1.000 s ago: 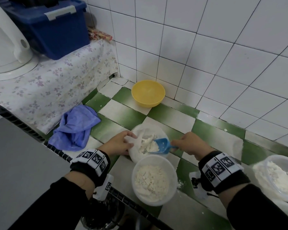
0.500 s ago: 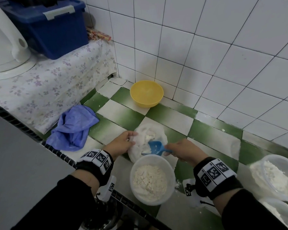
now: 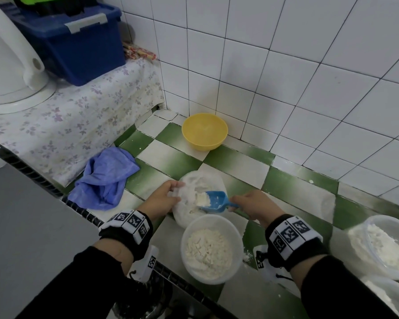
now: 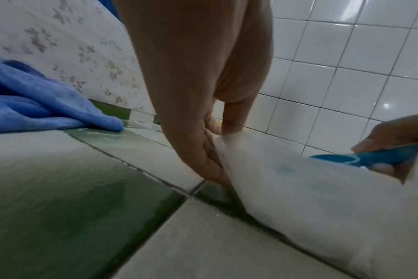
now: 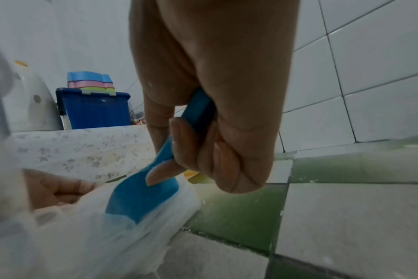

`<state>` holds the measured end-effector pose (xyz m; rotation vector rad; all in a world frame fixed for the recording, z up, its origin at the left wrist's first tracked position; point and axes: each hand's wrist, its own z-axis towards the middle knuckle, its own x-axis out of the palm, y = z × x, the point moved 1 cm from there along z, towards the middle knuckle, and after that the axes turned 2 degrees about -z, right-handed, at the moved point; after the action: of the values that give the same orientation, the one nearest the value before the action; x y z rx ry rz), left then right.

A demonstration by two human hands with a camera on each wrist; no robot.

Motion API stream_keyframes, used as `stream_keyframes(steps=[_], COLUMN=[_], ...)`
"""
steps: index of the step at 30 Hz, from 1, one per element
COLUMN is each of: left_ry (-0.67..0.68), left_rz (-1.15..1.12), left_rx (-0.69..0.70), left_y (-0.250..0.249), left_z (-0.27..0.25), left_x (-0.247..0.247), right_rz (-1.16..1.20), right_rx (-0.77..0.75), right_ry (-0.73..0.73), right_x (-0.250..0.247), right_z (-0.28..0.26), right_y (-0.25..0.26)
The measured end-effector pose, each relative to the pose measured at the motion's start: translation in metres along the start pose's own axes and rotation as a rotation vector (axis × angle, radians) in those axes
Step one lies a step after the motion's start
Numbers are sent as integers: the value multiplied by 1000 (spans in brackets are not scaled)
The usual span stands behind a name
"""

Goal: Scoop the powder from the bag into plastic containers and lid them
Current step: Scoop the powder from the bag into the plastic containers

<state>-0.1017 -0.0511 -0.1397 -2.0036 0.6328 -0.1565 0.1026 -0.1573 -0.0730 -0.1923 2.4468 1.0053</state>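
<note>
A clear plastic bag of white powder lies open on the green-and-white tiled counter. My left hand pinches the bag's left rim and holds it open. My right hand grips the handle of a blue scoop, which carries a lump of powder over the bag's mouth. In the right wrist view the scoop shows through the bag, fingers curled round its handle. A round clear container about half full of powder stands just in front of the bag.
A yellow bowl sits by the tiled wall. A blue cloth lies at the left, beside a flowered cover bearing a blue bin. More containers with powder stand at the right edge.
The scoop has come up out of the powder, loaded, and drawn back a little toward the container. My left hand keeps its hold on the bag's rim.
</note>
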Motion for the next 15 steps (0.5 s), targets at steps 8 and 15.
stream_keyframes(steps=[8, 15], left_ry=[90, 42], left_rz=[-173, 21], left_rx=[-69, -75], left_y=[-4, 0], left_z=[-1, -3], left_x=[6, 8], right_rz=[11, 77], right_rx=[4, 10], right_ry=[-3, -18], right_x=[11, 14], right_z=[-1, -1], right_y=[-5, -11])
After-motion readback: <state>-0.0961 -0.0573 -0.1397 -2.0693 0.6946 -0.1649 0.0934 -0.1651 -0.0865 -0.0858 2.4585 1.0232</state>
